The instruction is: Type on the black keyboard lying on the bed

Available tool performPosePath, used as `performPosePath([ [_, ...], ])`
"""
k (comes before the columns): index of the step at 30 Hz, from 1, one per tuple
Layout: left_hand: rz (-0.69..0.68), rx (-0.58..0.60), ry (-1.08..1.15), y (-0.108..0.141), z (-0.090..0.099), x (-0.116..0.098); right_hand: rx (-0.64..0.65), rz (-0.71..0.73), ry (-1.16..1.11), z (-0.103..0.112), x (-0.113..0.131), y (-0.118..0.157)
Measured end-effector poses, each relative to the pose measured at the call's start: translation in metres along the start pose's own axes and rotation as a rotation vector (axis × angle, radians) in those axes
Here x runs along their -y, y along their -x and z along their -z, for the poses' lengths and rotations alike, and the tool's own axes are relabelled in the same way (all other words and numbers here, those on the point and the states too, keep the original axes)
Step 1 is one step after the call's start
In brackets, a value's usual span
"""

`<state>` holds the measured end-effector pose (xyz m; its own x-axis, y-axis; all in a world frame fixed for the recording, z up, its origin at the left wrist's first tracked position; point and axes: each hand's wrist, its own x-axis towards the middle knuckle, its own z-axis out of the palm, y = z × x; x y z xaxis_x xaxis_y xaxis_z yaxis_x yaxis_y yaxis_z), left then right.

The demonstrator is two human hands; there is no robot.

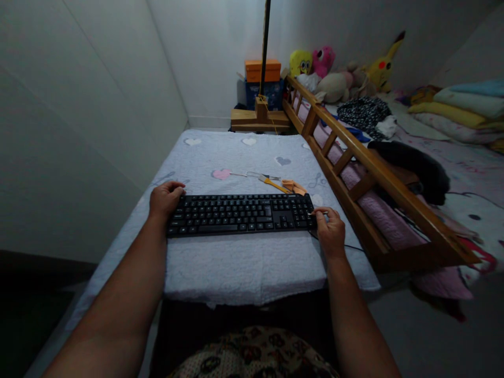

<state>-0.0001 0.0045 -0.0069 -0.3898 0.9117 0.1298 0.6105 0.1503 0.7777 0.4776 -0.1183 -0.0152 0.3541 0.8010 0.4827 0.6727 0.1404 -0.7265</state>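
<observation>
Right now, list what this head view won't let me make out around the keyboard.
Keyboard lettering: head view, too small and dim to read.
Thin light item: head view, partly covered by the right hand; its type is unclear.
Keyboard's far left corner: head view, covered by the left hand.
Black cable, far end: head view, lost at the wooden bed rail.

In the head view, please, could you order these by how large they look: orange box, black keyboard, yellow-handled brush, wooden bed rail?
Largest to smallest:
1. Wooden bed rail
2. Black keyboard
3. Orange box
4. Yellow-handled brush
</observation>
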Motion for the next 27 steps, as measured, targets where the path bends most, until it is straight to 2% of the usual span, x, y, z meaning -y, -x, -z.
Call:
performPosePath([
  [4,0.019,-0.012,-0.021,0.002,0.001,-0.004,-0.039,0.002,0.017,0.001,-0.002,0.0],
  [11,0.01,-0.001,0.006,-0.002,-0.002,0.004,-0.044,0.001,0.021,0.0,-0.003,0.0],
  [17,0.009,-0.006,-0.013,-0.002,-0.001,0.004,-0.042,0.001,0.005,0.0,0.001,0.0],
  [27,0.01,0.0,-0.009,-0.004,-0.002,0.006,0.023,0.037,-0.016,0.0,0.004,0.001],
])
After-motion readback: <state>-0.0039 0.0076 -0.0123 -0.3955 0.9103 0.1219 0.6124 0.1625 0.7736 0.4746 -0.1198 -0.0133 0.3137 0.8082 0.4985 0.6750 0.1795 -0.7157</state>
